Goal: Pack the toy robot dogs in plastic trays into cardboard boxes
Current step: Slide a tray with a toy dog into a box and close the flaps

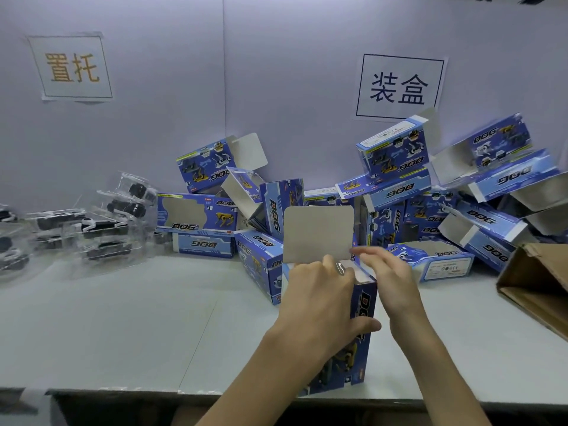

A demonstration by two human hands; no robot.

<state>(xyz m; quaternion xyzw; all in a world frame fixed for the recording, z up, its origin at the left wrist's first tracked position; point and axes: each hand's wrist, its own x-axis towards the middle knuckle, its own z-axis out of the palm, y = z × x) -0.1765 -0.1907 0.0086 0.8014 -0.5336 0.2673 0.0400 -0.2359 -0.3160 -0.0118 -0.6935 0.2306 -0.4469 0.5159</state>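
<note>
The cardboard box (364,333) stood on end near the front edge of the table (123,318), top flap (318,233) raised. The left hand (319,299) gripped its body; the right hand (390,272), fingers nearly straight, touched the open rim. The light, thin board would likely dent: hold near folded edges.

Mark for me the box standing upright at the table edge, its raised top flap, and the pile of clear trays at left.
upright box (364,305), head view, blue side panel with DOG lettering.
top flap (318,233), head view, middle of its grey inner face.
clear trays (126,208), head view, black toy inside a tray.
</note>
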